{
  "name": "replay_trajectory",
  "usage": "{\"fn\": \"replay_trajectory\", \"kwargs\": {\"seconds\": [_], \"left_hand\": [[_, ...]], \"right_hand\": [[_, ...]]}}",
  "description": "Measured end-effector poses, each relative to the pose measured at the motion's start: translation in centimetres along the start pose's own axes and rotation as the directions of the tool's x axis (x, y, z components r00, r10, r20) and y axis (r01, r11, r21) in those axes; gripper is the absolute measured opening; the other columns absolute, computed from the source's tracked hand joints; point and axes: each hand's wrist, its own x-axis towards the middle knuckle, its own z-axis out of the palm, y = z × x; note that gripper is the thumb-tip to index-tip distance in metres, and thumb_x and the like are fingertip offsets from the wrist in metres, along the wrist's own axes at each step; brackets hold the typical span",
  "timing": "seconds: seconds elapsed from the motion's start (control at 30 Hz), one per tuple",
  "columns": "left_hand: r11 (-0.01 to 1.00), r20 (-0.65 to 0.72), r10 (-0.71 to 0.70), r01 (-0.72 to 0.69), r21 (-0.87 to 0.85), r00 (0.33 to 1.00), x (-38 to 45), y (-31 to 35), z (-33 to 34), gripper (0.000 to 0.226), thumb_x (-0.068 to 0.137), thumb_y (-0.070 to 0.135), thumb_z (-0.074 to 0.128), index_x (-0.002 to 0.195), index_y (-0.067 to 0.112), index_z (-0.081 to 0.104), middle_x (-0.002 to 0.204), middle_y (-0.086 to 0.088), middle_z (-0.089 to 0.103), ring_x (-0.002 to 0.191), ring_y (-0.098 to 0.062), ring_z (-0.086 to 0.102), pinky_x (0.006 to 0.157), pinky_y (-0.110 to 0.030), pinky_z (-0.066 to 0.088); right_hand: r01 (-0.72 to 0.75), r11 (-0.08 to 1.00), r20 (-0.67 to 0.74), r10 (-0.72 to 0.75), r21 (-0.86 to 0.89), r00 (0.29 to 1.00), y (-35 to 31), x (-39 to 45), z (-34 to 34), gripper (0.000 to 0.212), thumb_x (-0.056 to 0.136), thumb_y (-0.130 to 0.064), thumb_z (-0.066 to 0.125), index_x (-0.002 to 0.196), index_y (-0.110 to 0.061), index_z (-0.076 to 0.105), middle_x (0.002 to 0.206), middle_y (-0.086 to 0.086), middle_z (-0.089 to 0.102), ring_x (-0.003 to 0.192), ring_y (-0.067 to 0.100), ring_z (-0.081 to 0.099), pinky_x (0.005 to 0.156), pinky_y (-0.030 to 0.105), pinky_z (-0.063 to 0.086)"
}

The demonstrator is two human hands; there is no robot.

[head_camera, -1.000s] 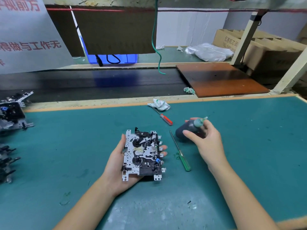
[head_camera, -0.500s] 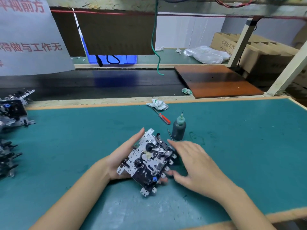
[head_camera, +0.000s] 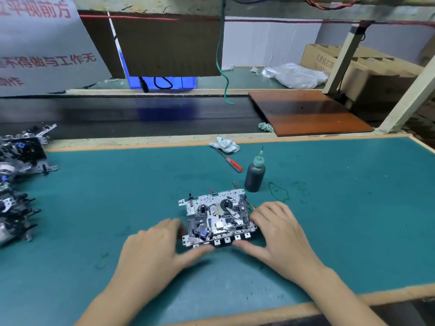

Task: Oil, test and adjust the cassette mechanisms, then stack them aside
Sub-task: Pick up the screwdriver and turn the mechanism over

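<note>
progress: oiling looks done for this unit, judging by the oil bottle point(head_camera: 254, 174) standing upright and let go; my read is the test step is on now, adjust and stacking left
mechanism: cassette mechanism point(head_camera: 217, 218) lies flat on the green mat point(head_camera: 341, 208), just this side of the oil bottle, key row facing the person
look: perforated silver chassis plate, two dark reel hubs side by side, black plastic block on its left half, small blue part near the front-left corner, row of square key tabs along the near edge
left hand: left hand point(head_camera: 153, 248) sits left of the mechanism, fingers spread and loosely bent toward its left edge, thumb laid at the front-left corner; blurred, not wrapped round it
right hand: right hand point(head_camera: 280, 234) on the right of the mechanism, fingers curved over its right end, thumb against the key tabs; reads as bracing or pressing, not a full grasp
done pile: stacked mechanisms point(head_camera: 18, 184) far left of the bottle at the mat edge; whether those are finished I can't tell
tools: red-handled screwdriver point(head_camera: 231, 162) just left-behind the bottle, a second tool's shaft pokes out between bottle and mechanism, crumpled rag point(head_camera: 224, 145) behind the screwdriver
spill: green smear on the mat right of the bottle
</note>
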Motion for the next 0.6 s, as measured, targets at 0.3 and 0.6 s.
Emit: {"fn": "replay_trajectory", "kwargs": {"seconds": [0.3, 0.6], "left_hand": [[0.978, -0.358, 0.039, -0.108, -0.176, 0.933, 0.1, 1.6, 1.5, 0.054, 0.058, 0.074, 0.045, 0.041, 0.023, 0.042, 0.036, 0.0, 0.047, 0.032, -0.021, 0.05, 0.035, -0.021, 0.026], [0.96, -0.378, 0.134, -0.215, -0.18, 0.916, 0.4, 0.8, 1.9, 0.06, 0.055, 0.08, 0.048, 0.046, 0.021, 0.042, 0.039, 0.005, 0.046, 0.035, -0.015, 0.049, 0.034, -0.023, 0.033]], "right_hand": [[0.039, 0.998, -0.04, -0.037, 0.053, 0.999, 0.7, 0.6, 0.5, 0.049, 0.078, -0.058, 0.054, 0.064, -0.011, 0.056, 0.066, -0.002, 0.055, 0.068, 0.023, 0.053, 0.08, 0.03, 0.037], [0.032, 0.997, -0.062, -0.028, 0.074, 0.998, 0.8, -0.3, 0.7, 0.047, 0.079, -0.057, 0.052, 0.067, -0.012, 0.059, 0.07, -0.004, 0.058, 0.07, 0.02, 0.055, 0.08, 0.025, 0.035]]}}
